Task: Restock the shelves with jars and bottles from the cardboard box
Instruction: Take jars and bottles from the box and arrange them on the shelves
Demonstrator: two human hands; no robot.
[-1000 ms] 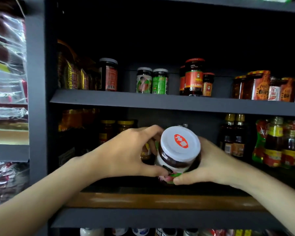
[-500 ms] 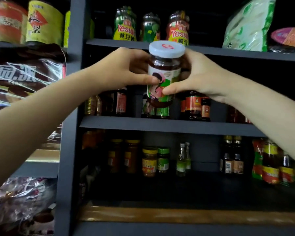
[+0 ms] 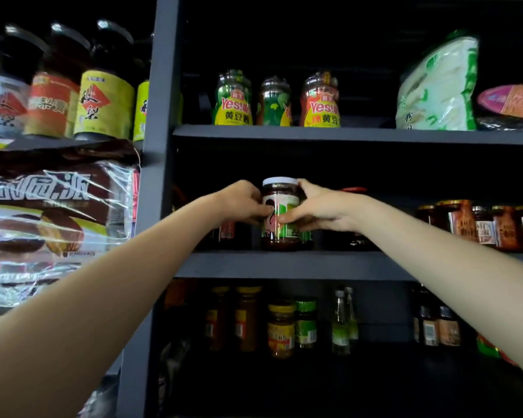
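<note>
A glass jar of dark sauce (image 3: pixel 280 191) with a white lid and a green-and-pink label stands upright on the middle dark shelf (image 3: pixel 284 263), near its front edge. My left hand (image 3: pixel 242 202) grips its left side and my right hand (image 3: pixel 317 209) grips its right side. Both hands cover part of the label. More jars stand behind it, mostly hidden. The cardboard box is out of view.
Three Yes! sauce jars (image 3: pixel 274 101) and a white-green bag (image 3: pixel 438 86) sit on the shelf above. Red-labelled jars (image 3: pixel 480 224) fill the middle shelf's right. Small jars and bottles (image 3: pixel 284 324) stand below. Large bottles (image 3: pixel 100 95) and wrapped snack packs (image 3: pixel 52 206) fill the left unit.
Both hands lifted the jar from the lower shelf level, raised it high, then brought it down and forward onto the middle shelf. The view tilted upward.
</note>
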